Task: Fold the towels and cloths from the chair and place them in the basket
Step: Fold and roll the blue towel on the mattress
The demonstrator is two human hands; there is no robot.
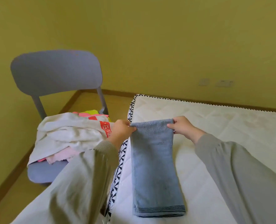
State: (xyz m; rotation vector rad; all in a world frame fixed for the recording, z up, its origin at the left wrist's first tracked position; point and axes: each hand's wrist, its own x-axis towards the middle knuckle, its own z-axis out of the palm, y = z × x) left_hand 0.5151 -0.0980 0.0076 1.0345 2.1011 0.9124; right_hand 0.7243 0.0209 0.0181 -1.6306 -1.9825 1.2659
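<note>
"What does the room look like?"

"Plain yellow-green painted walls [150, 38], with a brown skirting board [118, 92] along a tan floor [21, 199]."

"Any furniture?"

"A grey-blue plastic chair [56, 71] at ten o'clock. A white quilted mattress [223, 126] with black-and-white patterned edging runs from the centre to four o'clock. Pale wall socket plates [224, 83] sit at two o'clock. The light is soft and even."
</note>
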